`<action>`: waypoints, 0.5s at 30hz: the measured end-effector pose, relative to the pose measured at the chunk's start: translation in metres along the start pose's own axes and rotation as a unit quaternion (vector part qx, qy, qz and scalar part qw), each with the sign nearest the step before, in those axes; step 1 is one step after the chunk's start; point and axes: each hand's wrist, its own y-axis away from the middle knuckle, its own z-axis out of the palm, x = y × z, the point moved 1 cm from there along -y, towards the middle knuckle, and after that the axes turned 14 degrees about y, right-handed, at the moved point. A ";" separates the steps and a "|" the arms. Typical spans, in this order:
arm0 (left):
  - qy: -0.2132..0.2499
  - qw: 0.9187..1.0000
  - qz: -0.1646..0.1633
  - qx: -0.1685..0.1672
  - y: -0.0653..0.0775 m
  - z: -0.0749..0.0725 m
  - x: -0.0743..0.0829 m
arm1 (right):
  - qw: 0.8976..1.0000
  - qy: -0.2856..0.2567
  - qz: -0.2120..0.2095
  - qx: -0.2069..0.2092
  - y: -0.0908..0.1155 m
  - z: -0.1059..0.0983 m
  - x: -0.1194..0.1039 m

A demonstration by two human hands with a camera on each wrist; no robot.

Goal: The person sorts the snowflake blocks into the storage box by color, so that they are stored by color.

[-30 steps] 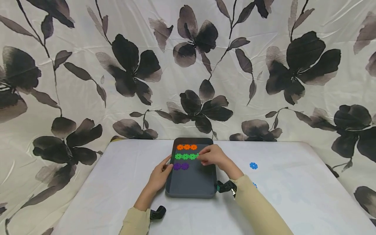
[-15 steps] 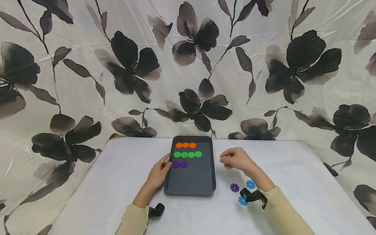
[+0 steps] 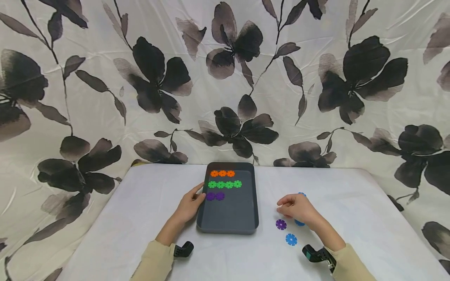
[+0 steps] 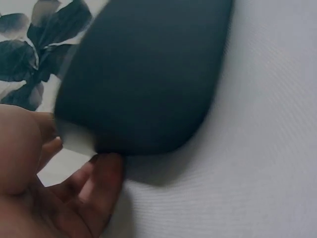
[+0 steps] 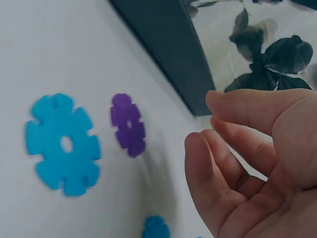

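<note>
A dark grey tray (image 3: pixel 228 216) stands on the white table with rows of flower-shaped plastic discs: three orange discs (image 3: pixel 222 173), several green discs (image 3: pixel 225 184) and two purple discs (image 3: pixel 215 196). My left hand (image 3: pixel 190 205) grips the tray's left edge, its fingers at the rim in the left wrist view. To the right of the tray, my right hand (image 3: pixel 299 207) hovers over loose discs with a gap between thumb and fingertips and nothing in it. Closest to it are a purple disc (image 5: pixel 129 125) and a blue disc (image 5: pixel 64 145); the hand partly covers two other blue discs.
The loose blue disc (image 3: pixel 291 239) nearest the front lies on the white tabletop (image 3: pixel 123 218), right of the tray. A floral-patterned cloth (image 3: pixel 197 89) hangs behind the table's back edge. Both wrists carry black camera mounts.
My right hand left the green row, where a fourth green disc now shows, and moved right and toward the front over the loose discs. The left hand stays at the tray's edge.
</note>
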 end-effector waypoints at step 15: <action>0.081 0.995 -0.049 -0.020 0.010 0.000 0.002 | 1.000 0.021 -0.012 0.011 0.013 0.018 0.021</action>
